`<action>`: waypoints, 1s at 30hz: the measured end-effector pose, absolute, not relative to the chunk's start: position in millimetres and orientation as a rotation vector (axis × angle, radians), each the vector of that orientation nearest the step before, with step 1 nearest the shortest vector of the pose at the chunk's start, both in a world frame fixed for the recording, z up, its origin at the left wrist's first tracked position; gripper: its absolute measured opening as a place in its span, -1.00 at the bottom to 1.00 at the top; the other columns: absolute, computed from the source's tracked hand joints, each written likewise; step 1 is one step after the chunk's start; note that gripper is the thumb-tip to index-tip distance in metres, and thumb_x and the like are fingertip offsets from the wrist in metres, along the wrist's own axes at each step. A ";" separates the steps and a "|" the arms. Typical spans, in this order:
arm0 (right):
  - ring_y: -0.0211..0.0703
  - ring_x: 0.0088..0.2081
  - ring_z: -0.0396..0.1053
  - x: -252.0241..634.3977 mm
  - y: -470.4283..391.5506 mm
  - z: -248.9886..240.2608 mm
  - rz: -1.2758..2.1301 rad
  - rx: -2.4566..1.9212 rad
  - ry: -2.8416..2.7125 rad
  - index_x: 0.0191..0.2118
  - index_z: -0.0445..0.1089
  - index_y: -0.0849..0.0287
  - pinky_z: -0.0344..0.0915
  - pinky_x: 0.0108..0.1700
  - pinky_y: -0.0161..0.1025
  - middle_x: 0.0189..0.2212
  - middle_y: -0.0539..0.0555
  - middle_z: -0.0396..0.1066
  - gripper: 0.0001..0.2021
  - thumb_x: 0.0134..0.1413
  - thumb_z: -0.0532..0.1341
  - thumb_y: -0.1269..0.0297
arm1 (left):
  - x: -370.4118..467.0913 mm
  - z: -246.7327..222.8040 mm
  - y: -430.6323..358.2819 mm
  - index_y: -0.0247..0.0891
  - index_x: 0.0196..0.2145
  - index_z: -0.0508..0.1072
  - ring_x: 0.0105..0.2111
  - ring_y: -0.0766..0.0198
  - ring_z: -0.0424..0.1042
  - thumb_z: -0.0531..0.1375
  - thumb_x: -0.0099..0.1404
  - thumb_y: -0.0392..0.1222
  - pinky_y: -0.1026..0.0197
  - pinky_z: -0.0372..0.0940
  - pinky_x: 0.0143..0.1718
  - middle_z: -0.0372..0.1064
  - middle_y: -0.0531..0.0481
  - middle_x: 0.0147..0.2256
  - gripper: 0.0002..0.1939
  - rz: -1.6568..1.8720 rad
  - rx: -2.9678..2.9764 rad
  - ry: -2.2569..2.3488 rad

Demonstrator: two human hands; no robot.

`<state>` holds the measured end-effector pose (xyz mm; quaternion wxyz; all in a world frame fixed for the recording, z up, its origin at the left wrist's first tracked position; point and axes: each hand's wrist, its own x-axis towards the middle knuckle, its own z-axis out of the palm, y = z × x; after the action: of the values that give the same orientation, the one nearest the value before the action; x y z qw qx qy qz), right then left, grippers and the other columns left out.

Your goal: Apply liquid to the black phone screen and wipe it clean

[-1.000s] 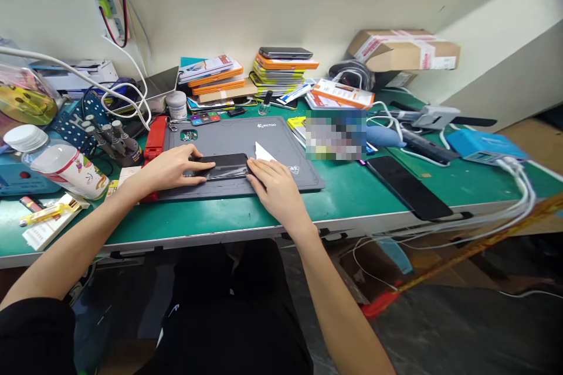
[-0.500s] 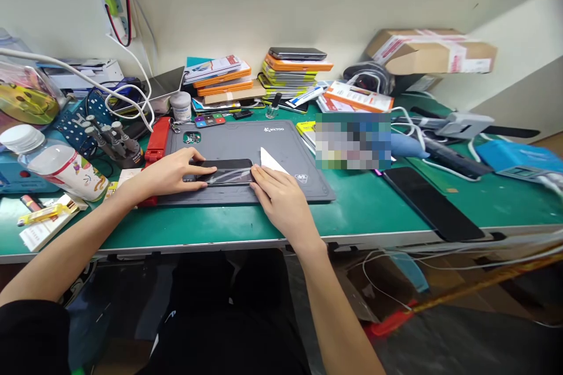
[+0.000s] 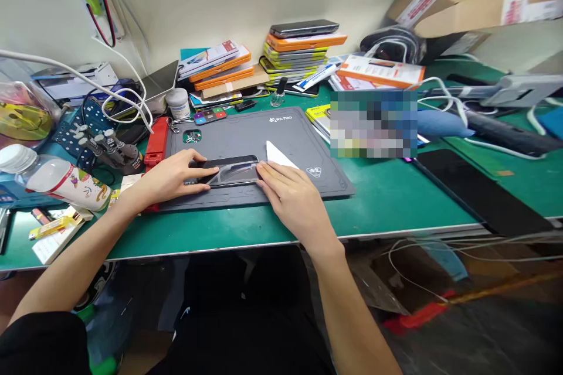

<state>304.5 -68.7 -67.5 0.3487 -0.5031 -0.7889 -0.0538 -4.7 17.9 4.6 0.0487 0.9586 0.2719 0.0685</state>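
Two-sided gripping, we judge, steadies the smartphone (image 3: pixel 240 171) between our fingers: left hand (image 3: pixel 173 177), thumb and forefinger parted across it; right hand (image 3: pixel 292 194), fingers together.

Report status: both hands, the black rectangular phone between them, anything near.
Left hand, right hand touching opposite ends. Phone on grey rectangular mat. White pointed piece by right hand.

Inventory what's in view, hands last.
Bench: one, green, across view
Mat: one, grey, on bench
Phone: one, black, on mat
Triangular piece: one, white, on mat
Second phone: one, black, right
Fixture: one, red, mat's left edge
Bottle: one, clear, left
Tools: several, grey, left
Jar: one, white, behind mat
Box stacks: at least two, multicoloured, at back
Carton: one, brown, back right
Left hand: one, bare, phone's left end
Right hand: one, bare, phone's right end
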 end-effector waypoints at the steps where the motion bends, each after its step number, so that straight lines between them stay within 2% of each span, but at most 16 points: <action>1: 0.11 0.25 0.52 304.5 -68.8 -66.9 -0.154 -1.299 -2.046 0.27 0.52 0.25 0.47 0.25 0.12 0.21 0.18 0.57 -0.64 0.54 0.15 0.30 | -4.5 5.1 17.7 0.02 0.37 0.45 0.11 0.01 0.42 0.12 0.59 0.16 -0.09 0.40 0.19 0.35 -0.23 0.16 -0.49 0.205 2.923 0.831; 8: 0.15 0.23 0.54 302.6 -70.2 -61.7 -0.173 -1.307 -2.049 0.24 0.50 0.35 0.48 0.24 0.13 0.19 0.23 0.58 -0.65 0.52 0.16 0.33 | -3.6 6.0 17.7 0.02 0.38 0.44 0.14 -0.04 0.42 0.12 0.59 0.16 -0.15 0.40 0.20 0.34 -0.27 0.19 -0.48 0.194 2.919 0.831; 21: 0.15 0.28 0.49 302.4 -73.4 -60.4 -0.027 -1.364 -2.005 0.29 0.46 0.26 0.40 0.32 0.19 0.24 0.26 0.55 -0.62 0.53 0.11 0.30 | -1.2 6.4 18.1 0.01 0.36 0.46 0.16 -0.05 0.41 0.14 0.58 0.16 -0.19 0.38 0.24 0.35 -0.27 0.19 -0.49 0.224 2.882 0.835; 30: 0.16 0.29 0.48 303.0 -72.8 -59.6 -0.032 -1.366 -2.003 0.28 0.45 0.36 0.40 0.32 0.16 0.24 0.29 0.54 -0.62 0.53 0.12 0.33 | -0.6 8.9 20.7 -0.01 0.35 0.48 0.18 -0.06 0.40 0.14 0.56 0.19 -0.22 0.37 0.25 0.36 -0.27 0.18 -0.48 0.208 2.861 0.836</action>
<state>303.0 -72.8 -59.6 0.3511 -0.5274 -0.7736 -0.0123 -0.6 20.7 8.9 0.0768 0.9547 0.2791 0.0694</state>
